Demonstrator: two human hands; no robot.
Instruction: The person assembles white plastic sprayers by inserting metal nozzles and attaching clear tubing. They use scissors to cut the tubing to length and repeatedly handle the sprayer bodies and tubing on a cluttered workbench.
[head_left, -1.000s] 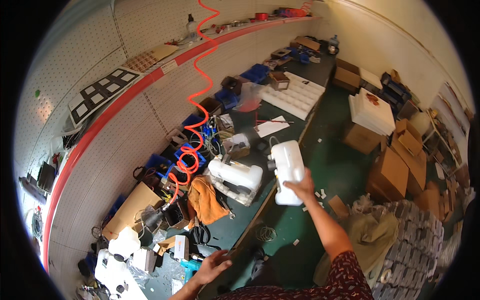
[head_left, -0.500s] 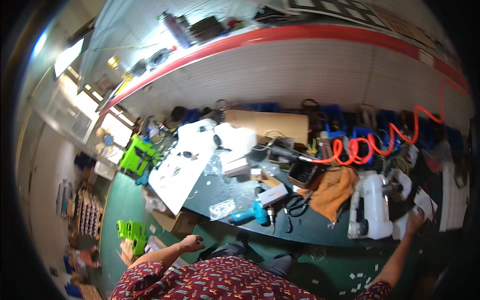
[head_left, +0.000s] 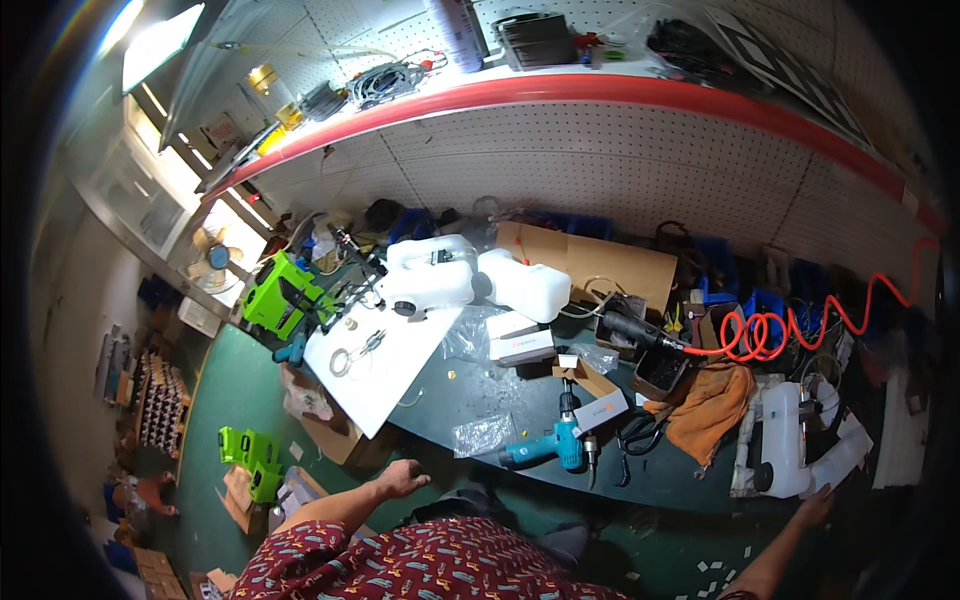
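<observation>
The right hand (head_left: 818,505) is reaching far out to the person's right, its fingertips meeting the near end of a slanting white tank (head_left: 842,462). The tank is lying just ahead of those fingers, its long axis running away from them and off to the right. From here I cannot tell whether they are pinching it or only resting against it, nor whether the worktop (head_left: 440,390) is bearing its whole weight.

Just ahead and to the left of the right hand, a second white tank (head_left: 784,440) is standing beside the first, its long axis pointing more nearly straight away from the person. An orange cloth (head_left: 710,410) is lying farther left of that hand.

The left hand (head_left: 403,479) is hanging well apart from both tanks, which are lying far to its right. Its fingers are curling loosely around nothing that I can see. A white board (head_left: 370,370) is lying just ahead of it, and a teal cordless drill (head_left: 548,447) is resting to its right.
</observation>
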